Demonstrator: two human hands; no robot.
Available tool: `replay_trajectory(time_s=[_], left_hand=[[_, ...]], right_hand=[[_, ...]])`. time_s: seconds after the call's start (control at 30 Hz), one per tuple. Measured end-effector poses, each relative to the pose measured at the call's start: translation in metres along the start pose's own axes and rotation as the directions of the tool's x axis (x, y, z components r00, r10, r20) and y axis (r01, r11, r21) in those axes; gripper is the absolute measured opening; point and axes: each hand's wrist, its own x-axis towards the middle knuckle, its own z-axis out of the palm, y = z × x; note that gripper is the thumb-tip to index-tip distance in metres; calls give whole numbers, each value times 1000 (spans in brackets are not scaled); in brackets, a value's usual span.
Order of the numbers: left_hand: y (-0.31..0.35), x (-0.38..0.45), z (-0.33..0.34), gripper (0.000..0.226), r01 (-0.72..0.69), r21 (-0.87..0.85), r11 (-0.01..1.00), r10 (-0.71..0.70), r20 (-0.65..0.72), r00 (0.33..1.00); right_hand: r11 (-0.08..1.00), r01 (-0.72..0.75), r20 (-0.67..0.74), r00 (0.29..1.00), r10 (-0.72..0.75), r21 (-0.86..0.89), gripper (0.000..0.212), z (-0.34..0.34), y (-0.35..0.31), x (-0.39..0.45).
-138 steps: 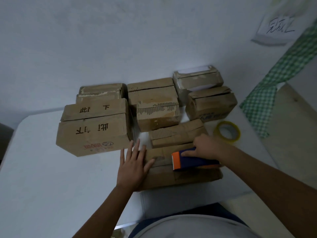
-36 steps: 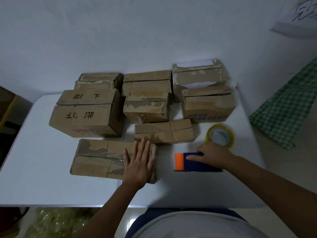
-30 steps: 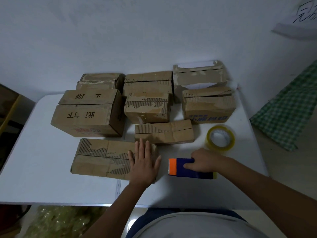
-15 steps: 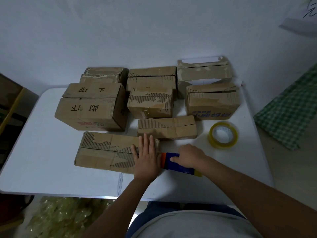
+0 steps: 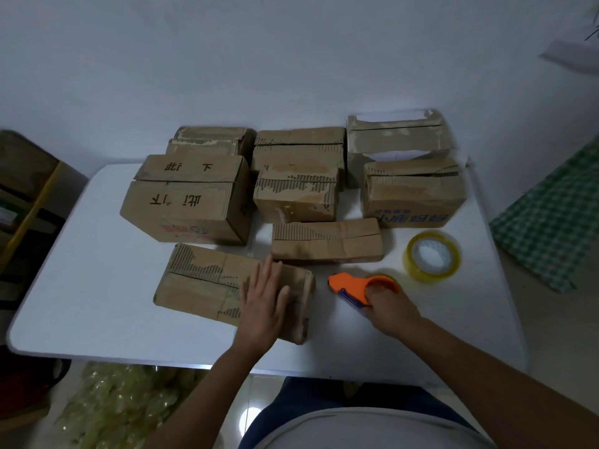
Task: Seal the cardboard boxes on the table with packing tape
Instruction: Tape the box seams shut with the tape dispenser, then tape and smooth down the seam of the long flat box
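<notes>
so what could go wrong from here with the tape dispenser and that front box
1. The left hand lies flat on the front box, right over its seam, so the tape dispenser could run into the fingers.
2. The box sits near the table edge, angled; a hard pull might slide it off.
3. The right hand holds the dispenser apart from the box, so tape may start crooked and miss the seam.
</notes>
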Motion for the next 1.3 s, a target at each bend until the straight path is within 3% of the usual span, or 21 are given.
replay_trajectory(time_s=[0.1, 0.17, 0.27, 0.4, 0.5, 0.6, 0.8, 0.9, 1.0, 1.1, 1.17, 1.23, 1.3], left_hand=[[-17, -14, 1, 56, 22, 137, 990, -28, 39, 999], [-26, -21, 7, 55, 20, 259, 966, -39, 71, 997], [-32, -27, 15, 58, 29, 351, 936, -52, 55, 997], [-48, -37, 8, 58, 8, 411, 912, -27, 39, 999], [-74, -42, -8, 58, -14, 440, 898, -14, 59, 998], [-103, -43, -27, 59, -52, 440, 896, 7, 103, 995], [-148, -39, -67, 59, -135, 432, 892, 68, 165, 984], [-151, -36, -74, 59, -174, 435, 883, 108, 173, 979], [-151, -36, -74, 58, -192, 438, 878, 127, 173, 977], [-157, -31, -79, 58, -210, 446, 870, 141, 183, 973], [-160, -27, -82, 58, -226, 446, 866, 151, 198, 968], [-160, -24, -84, 59, -232, 445, 865, 150, 211, 966], [-156, -23, -85, 60, -221, 430, 875, 145, 203, 968]], right_hand=[[991, 130, -222, 967, -122, 20, 16, -7, -10, -8], [929, 290, -102, 956, -273, 228, 25, -10, -30, -12], [864, 329, 152, 900, -409, 382, 36, -2, -64, -7], [905, 258, 302, 881, -364, 339, 20, 22, -97, 10], [908, 252, 353, 860, -369, 335, 33, 39, -122, 14], [906, 237, 338, 871, -358, 350, 29, 52, -149, 18], [913, 222, 147, 947, -286, 342, 16, 52, -182, 18], [853, 188, 252, 905, -344, 487, 32, 50, -193, 14], [826, 120, 290, 901, -324, 551, 25, 52, -209, 13], [869, 53, 216, 960, -181, 492, 21, 53, -200, 22], [826, -24, 128, 990, -59, 564, 18, 49, -179, 26], [786, -25, -23, 998, 50, 618, 15, 42, -150, 24], [823, 14, -216, 967, 132, 567, 15, 36, -115, 20]])
